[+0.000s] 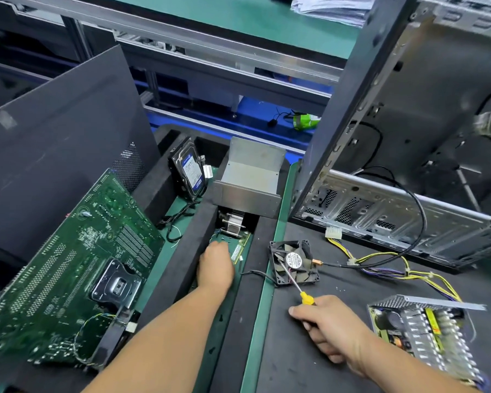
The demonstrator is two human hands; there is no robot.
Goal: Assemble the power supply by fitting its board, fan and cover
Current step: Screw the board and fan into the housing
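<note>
The open power supply housing with its board (pixel 420 333) lies at the lower right on the dark mat, its yellow and purple cable bundle (pixel 380 268) trailing toward the back. The black fan (pixel 294 262) lies flat on the mat at the centre. The bent grey metal cover (pixel 248 177) stands in a foam tray slot behind it. My right hand (pixel 329 327) grips a yellow-handled screwdriver (pixel 296 287), whose tip rests over the fan. My left hand (pixel 216 265) reaches down into the foam tray slot beside a RAM stick; its fingers are hidden from view.
A green motherboard (pixel 68 268) leans at the left against a dark side panel (pixel 60 137). A hard drive (pixel 189 171) stands in the foam tray (pixel 182 251). The open computer case (pixel 394 137) rises at the right, a black cable running from it. A heatsink (pixel 233 222) sits under the cover.
</note>
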